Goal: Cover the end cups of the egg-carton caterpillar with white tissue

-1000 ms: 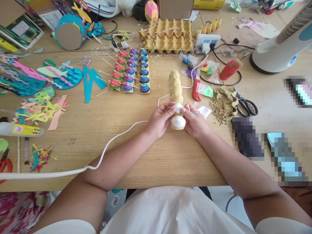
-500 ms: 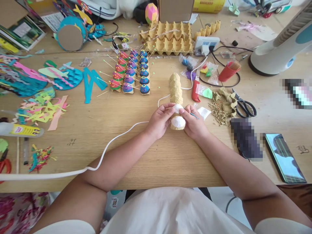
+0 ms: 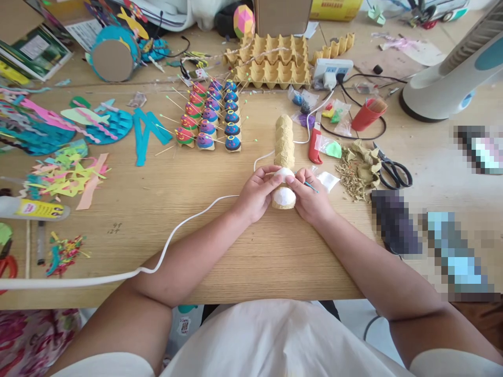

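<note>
A strip of egg carton (image 3: 284,139) stands lengthwise in front of me, its far bumps bare and tan. Its nearest bump carries a white cover (image 3: 284,197). On the bump beyond that lies a white piece (image 3: 283,174), pinched at its left edge by the thumb and fingers of my left hand (image 3: 257,195). From the other side my right hand (image 3: 312,195) presses the same piece with its thumb, fingers curled. A thin teal stick (image 3: 311,187) pokes out of my right hand. Close to that hand is a white packet (image 3: 328,180).
Painted carton bumps with pins (image 3: 211,115) stand at the back left. A red-handled knife (image 3: 315,144), black scissors (image 3: 395,170) and torn carton scraps (image 3: 363,165) lie right. A white cable (image 3: 173,235) crosses my left arm. Paper strips (image 3: 73,178) lie left.
The white piece now sits lower and flatter over its bump, with both thumbs on it. The near end of the strip has shifted slightly left.
</note>
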`<move>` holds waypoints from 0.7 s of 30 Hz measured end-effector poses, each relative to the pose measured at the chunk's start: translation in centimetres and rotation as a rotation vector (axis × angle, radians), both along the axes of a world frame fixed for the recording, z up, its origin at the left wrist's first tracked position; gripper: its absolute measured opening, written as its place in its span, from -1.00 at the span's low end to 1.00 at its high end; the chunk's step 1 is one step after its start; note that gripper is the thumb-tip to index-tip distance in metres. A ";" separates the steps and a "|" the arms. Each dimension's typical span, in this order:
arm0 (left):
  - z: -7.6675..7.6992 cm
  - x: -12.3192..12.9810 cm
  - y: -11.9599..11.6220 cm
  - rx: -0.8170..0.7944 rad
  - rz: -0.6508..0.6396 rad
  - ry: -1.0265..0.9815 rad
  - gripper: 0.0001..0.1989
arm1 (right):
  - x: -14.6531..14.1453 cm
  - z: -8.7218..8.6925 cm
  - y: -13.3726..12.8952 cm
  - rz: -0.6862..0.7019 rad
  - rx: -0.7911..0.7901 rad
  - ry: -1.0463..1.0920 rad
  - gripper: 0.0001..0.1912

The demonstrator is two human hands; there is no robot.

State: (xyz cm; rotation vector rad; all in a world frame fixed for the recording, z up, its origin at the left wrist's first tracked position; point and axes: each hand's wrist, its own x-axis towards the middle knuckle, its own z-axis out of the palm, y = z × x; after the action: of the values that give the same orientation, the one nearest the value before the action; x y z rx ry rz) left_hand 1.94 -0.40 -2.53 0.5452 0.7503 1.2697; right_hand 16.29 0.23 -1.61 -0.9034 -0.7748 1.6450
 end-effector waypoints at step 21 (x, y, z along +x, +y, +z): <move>0.0 0.0 0.1 -0.031 0.044 0.042 -0.39 | 0.7 -0.3 0.6 0.091 -0.041 0.062 -0.35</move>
State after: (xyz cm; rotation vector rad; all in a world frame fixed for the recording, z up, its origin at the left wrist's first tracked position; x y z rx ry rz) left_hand 1.91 -0.30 -2.49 0.5344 0.8195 1.2886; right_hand 17.00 0.79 -1.90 -0.8523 -0.7517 1.7657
